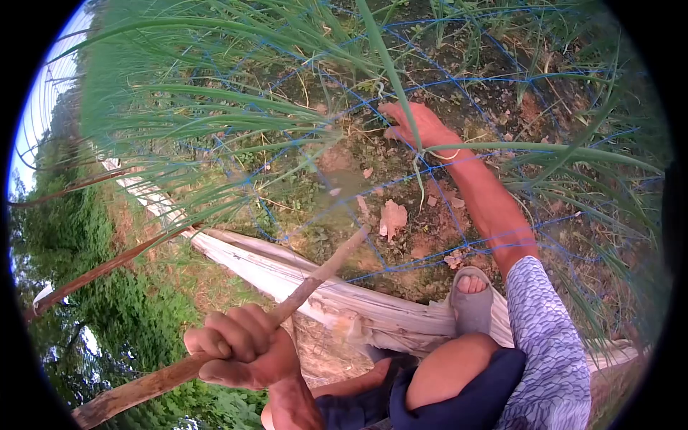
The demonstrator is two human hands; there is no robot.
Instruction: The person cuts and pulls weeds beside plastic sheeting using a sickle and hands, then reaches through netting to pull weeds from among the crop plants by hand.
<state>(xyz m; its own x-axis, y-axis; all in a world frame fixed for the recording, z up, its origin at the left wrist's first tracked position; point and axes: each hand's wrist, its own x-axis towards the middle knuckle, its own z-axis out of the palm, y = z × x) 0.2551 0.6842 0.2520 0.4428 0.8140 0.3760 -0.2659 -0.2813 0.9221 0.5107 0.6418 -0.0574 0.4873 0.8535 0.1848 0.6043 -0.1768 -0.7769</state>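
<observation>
My left hand [244, 347] is wrapped round a rough wooden pole [315, 278], which slants from the lower left up toward the bed. My right hand [423, 127] reaches down to the soil [401, 172], its fingers bent and apart from the thumb, with nothing visible between them. A long green leaf [393, 72] crosses in front of that hand. Blue netting [448, 75] with wide squares stretches over the bed around my right hand. Thin green onion-like plants [251, 122] grow up through the netting, and small weeds [301, 197] lie low between them.
A split pale log [251, 261] edges the bed, with my sandalled foot [473, 304] on it. Wooden posts [100, 272] stand along the left, before leafy bushes [136, 315]. Flakes of dry pinkish material [392, 218] lie on the soil.
</observation>
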